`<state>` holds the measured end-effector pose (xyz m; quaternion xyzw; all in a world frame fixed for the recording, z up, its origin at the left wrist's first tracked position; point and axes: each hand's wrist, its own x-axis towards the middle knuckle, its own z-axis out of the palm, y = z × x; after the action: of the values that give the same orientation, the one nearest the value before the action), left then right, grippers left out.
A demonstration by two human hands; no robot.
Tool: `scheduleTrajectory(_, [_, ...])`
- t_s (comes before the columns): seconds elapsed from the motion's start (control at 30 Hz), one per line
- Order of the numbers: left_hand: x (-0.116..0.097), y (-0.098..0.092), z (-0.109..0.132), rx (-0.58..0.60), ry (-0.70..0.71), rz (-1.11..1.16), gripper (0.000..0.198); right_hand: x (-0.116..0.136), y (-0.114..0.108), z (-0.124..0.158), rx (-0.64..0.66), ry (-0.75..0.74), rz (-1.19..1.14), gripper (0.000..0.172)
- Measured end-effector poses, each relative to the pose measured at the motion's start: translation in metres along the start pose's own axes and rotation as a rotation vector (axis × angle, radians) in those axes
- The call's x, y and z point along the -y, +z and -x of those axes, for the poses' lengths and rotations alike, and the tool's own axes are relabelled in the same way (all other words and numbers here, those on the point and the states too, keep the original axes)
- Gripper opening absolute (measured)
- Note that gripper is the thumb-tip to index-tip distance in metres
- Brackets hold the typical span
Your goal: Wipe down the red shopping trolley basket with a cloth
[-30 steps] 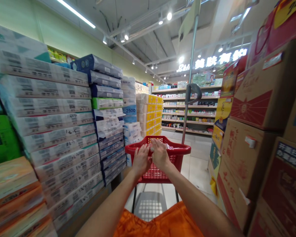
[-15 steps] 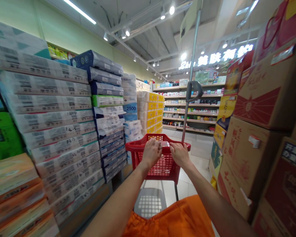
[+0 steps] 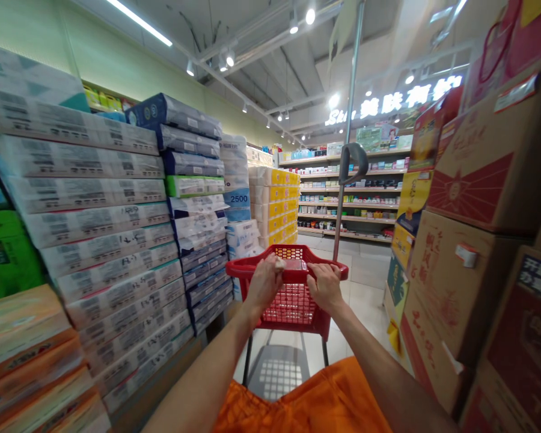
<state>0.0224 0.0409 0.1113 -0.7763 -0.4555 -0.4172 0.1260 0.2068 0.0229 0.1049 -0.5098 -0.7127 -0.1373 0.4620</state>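
Red shopping cart [image 3: 294, 308] is standing straight ahead; from here I'm clasping its handle bar [image 3: 296, 276] with the left grip [image 3: 264, 282] left of the middle and the right grip [image 3: 326, 287] toward the right end, its basket [image 3: 288, 322] sitting just beyond both.

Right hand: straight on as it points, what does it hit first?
The right hand touches the red shopping-cart handle, so that comes first; beyond it, probably the basket's far wall, though depth is unclear.
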Motion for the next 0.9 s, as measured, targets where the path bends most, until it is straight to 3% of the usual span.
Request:
scheduleTrajectory(0.07, [0.026, -0.012, 0.005, -0.023, -0.041, -0.018, 0.035, -0.003, -0.001, 0.001, -0.001, 0.003, -0.006, 0.030])
scheduleTrajectory(0.17, [0.054, -0.024, 0.009, -0.152, -0.225, -0.053, 0.031, -0.003, -0.001, 0.001, -0.015, 0.023, -0.006, 0.029])
scheduleTrajectory(0.27, [0.044, -0.017, 0.007, -0.165, -0.247, -0.021, 0.034, 0.000, 0.000, 0.002, -0.024, 0.024, -0.008, 0.030])
scheduleTrajectory(0.4, [0.025, -0.010, 0.003, -0.061, -0.071, 0.081, 0.035, 0.002, -0.002, 0.004, -0.016, 0.013, -0.008, 0.030])
scheduleTrajectory(0.47, [0.035, -0.019, 0.003, -0.043, -0.065, 0.067, 0.030, 0.002, -0.005, 0.006, -0.017, 0.011, -0.009, 0.030])
scheduleTrajectory(0.57, [0.055, -0.034, 0.003, -0.130, -0.227, -0.024, 0.028, 0.003, -0.007, 0.007, -0.022, 0.010, -0.006, 0.030])
scheduleTrajectory(0.63, [0.052, -0.034, 0.002, -0.142, -0.275, -0.042, 0.028, 0.005, -0.006, 0.007, -0.032, 0.013, -0.001, 0.030])
scheduleTrajectory(0.8, [0.025, -0.016, 0.002, -0.068, -0.050, 0.016, 0.031, 0.005, -0.007, 0.008, -0.041, 0.003, -0.005, 0.030])
scheduleTrajectory(0.9, [0.049, -0.023, 0.006, -0.073, -0.026, 0.025, 0.030, 0.003, -0.009, 0.009, -0.049, -0.011, -0.005, 0.030])
